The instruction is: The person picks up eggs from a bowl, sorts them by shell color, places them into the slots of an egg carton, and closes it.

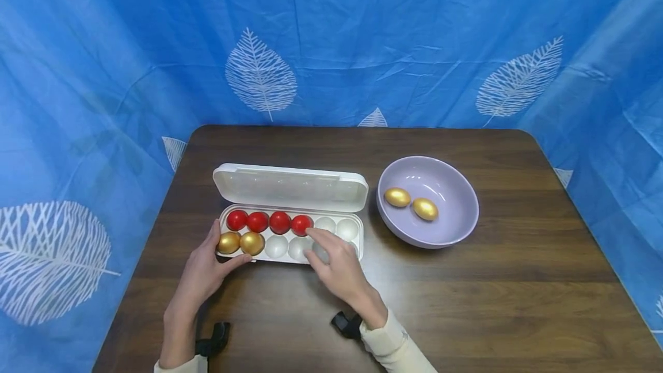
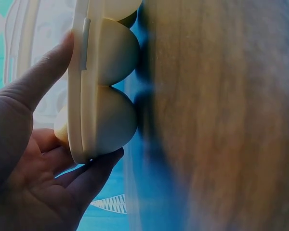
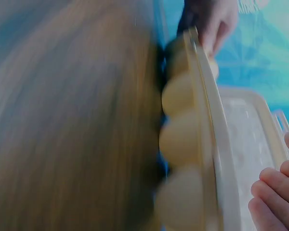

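Observation:
A white plastic egg carton (image 1: pixel 358 253) lies with its lid (image 1: pixel 290 190) raised at the back. Four red eggs (image 1: pixel 279 222) fill the left part of its back row, and two gold eggs (image 1: pixel 252 243) sit at the left of the front row. My left hand (image 1: pixel 204 272) grips the carton's left end, thumb on the front rim and fingers around the corner; the left wrist view shows its fingertips under the rim. Over the front row hovers my right hand (image 1: pixel 339 263), fingers loosely bent and holding nothing, index fingertip beside the rightmost red egg.
To the right of the carton stands a lilac bowl (image 1: pixel 458 217) with two gold eggs (image 1: pixel 411 204) inside. Both are on a dark wooden table (image 1: pixel 492 304). Blue leaf-patterned cloth (image 1: pixel 393 45) hangs behind the table and at its sides.

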Demonstrator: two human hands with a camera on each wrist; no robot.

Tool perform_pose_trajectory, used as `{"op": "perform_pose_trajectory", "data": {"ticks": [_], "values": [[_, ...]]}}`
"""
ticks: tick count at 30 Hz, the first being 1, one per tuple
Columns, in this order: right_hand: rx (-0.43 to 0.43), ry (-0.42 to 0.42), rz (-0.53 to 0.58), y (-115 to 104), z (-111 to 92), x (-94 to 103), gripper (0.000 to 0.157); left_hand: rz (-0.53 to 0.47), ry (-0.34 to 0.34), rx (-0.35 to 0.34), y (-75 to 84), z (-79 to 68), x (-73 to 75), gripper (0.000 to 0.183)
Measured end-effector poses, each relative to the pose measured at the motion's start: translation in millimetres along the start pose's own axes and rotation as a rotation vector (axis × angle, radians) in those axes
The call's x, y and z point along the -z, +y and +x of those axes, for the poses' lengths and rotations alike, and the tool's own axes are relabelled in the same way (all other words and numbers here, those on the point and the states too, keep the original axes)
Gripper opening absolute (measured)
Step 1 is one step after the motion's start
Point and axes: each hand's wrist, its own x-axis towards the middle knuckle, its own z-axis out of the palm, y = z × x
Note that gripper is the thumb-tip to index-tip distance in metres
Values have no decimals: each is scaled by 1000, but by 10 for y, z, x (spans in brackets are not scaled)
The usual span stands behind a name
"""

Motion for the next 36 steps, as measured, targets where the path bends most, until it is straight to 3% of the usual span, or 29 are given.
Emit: {"op": "perform_pose_trajectory", "data": {"ticks": [9,14,18,30,36], "values": [[-31,221,-74,265,-181,632,32,6,0,-8,16,6,-14,119],[-52,308,-109,377,-221,988,32,-1,-3,6,33,3,-16,118],[-93,359,-200,443,-234,1209,31,-2,-2,10,33,0,-11,118],[-268,372,-353,641,-160,1517,34,-5,2,23,26,2,-2,118],[-383,272,-394,766,-71,1634,42,0,8,17,10,12,-19,118]]}}
